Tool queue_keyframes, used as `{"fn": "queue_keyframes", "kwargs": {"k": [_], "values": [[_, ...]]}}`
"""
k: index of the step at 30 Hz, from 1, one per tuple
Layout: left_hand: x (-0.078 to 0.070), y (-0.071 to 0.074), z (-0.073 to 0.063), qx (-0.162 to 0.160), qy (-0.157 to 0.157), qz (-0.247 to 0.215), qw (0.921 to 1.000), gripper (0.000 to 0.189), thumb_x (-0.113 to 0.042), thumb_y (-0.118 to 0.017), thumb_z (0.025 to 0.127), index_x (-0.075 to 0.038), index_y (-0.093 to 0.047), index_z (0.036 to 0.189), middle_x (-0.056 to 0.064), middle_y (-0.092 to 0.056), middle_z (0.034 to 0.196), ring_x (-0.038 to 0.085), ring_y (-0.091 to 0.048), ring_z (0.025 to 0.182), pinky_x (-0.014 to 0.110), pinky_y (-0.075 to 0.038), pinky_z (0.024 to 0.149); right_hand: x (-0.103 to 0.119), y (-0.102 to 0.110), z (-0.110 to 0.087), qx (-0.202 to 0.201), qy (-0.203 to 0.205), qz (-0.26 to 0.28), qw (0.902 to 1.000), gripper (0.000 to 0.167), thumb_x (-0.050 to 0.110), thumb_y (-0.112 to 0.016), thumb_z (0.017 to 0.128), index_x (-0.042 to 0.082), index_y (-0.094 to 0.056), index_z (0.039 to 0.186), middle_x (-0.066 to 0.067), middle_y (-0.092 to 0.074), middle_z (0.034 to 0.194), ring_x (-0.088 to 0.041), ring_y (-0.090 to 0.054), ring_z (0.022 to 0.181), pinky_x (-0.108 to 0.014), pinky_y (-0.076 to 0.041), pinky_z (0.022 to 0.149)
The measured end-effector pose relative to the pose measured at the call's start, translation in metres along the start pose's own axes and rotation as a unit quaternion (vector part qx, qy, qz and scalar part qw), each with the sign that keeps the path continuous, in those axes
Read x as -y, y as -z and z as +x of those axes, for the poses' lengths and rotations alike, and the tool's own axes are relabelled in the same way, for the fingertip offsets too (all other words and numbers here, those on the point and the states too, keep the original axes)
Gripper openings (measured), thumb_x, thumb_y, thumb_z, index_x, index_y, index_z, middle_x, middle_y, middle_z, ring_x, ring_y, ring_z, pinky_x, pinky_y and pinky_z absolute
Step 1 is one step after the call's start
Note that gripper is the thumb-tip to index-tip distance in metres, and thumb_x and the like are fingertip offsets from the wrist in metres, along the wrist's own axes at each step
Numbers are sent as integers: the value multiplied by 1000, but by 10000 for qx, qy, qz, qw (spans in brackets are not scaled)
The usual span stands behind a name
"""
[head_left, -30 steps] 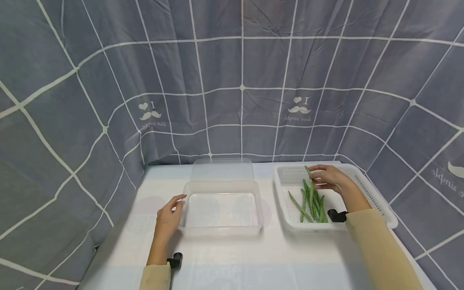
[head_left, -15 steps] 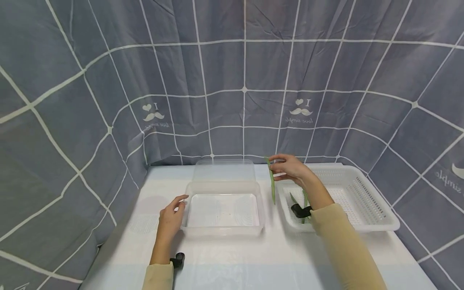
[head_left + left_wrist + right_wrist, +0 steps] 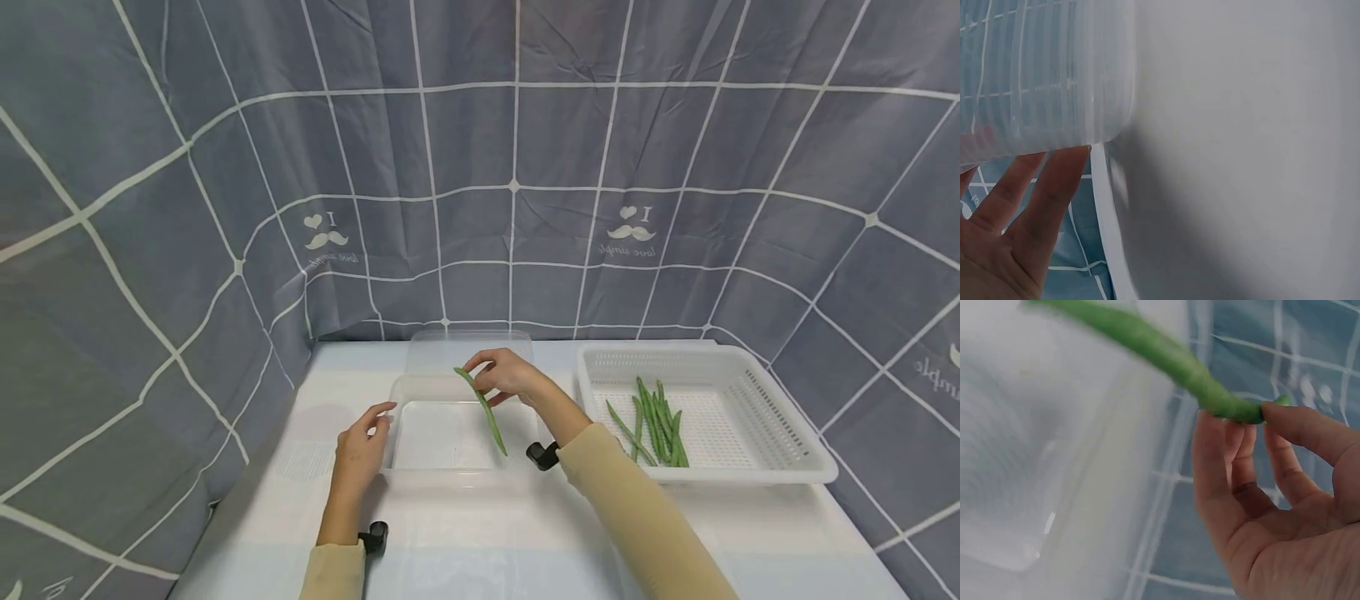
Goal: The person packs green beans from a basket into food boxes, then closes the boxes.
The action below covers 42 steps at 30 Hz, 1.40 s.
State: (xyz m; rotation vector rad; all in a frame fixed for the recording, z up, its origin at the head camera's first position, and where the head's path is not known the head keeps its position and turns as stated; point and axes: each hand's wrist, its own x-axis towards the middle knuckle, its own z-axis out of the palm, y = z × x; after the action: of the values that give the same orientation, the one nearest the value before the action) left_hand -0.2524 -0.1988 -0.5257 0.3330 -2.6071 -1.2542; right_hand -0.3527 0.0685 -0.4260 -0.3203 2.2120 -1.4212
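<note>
My right hand point(image 3: 501, 375) pinches one long green bean point(image 3: 482, 408) by its upper end and holds it over the clear plastic container point(image 3: 405, 468); the right wrist view shows thumb and fingers closed on the green bean point(image 3: 1166, 356). My left hand point(image 3: 363, 442) rests with straight fingers against the container's left wall, and the fingers point(image 3: 1035, 200) touch the clear container point(image 3: 1041, 75) in the left wrist view. Several more green beans point(image 3: 656, 421) lie in the white perforated basket point(image 3: 780, 467) to the right.
The container's clear lid point(image 3: 438, 350) lies behind it on the white table point(image 3: 480, 542). A grey checked cloth point(image 3: 480, 167) walls in the back and both sides. Bare table surface lies in front of the container and basket.
My right hand lifted one bean out of the basket and carried it leftwards to above the clear container. The left hand stayed at the container's left side.
</note>
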Motion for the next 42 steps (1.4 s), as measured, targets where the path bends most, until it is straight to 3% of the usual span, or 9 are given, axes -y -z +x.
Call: {"fn": "queue_keyframes", "kwargs": {"k": [6, 15, 20, 26, 35, 37, 42], "values": [[-2, 1, -1, 57, -14, -8, 10000, 36, -29, -48, 110, -28, -71, 138, 20, -72, 136, 35, -75, 105, 32, -46, 67, -4, -32, 11, 96, -288, -1027, 9942, 26, -4, -70, 92, 10, -77, 114, -8, -70, 92, -21, -69, 82, -39, -64, 70], [-2, 1, 1, 3, -69, 58, 10000, 35, -29, -49, 110, -27, -71, 137, 20, -73, 136, 35, -75, 104, 32, -46, 67, -7, -56, 21, 259, -439, -2667, 9624, 25, -8, -70, 89, 13, -78, 101, -9, -65, 84, -14, -60, 71, -34, -62, 61], [0, 1, 2, -3, -113, 57, 9999, 36, -28, -49, 110, -26, -71, 137, 20, -73, 135, 36, -76, 106, 33, -48, 68, -9, -61, 23, 379, -458, -3063, 9501, 26, -9, -68, 89, 14, -77, 97, -7, -64, 89, -13, -57, 69, -37, -64, 66], [-1, 1, 0, 9, -75, 66, 9999, 36, -28, -48, 110, -26, -71, 138, 21, -72, 136, 38, -76, 108, 34, -49, 70, -11, -68, 21, 551, -481, -3307, 9409, 19, -7, -66, 94, 8, -78, 96, 0, -57, 73, -12, -52, 61, -44, -65, 72], [-3, 1, 0, 19, -41, 74, 10000, 35, -28, -49, 110, -26, -70, 138, 21, -71, 137, 38, -76, 107, 34, -49, 69, -6, -63, 21, 475, -388, -3101, 9487, 21, -7, -65, 95, 6, -78, 105, -2, -56, 75, -13, -52, 63, -41, -65, 70], [-2, 1, -1, 30, -35, 57, 10000, 35, -28, -49, 110, -27, -70, 138, 21, -72, 137, 38, -76, 107, 36, -51, 71, -3, -56, 19, 480, -327, -2911, 9549, 21, -4, -67, 95, 5, -78, 110, -3, -57, 77, -14, -53, 65, -38, -64, 68], [1, 2, -1, 84, 9, 69, 9999, 37, -31, -46, 111, -28, -69, 140, 20, -71, 139, 38, -75, 109, 40, -53, 73, 10, -21, 7, 338, -232, -1897, 9810, 18, 4, -70, 97, 8, -77, 113, -7, -64, 80, -16, -59, 70, -34, -62, 66]]}}
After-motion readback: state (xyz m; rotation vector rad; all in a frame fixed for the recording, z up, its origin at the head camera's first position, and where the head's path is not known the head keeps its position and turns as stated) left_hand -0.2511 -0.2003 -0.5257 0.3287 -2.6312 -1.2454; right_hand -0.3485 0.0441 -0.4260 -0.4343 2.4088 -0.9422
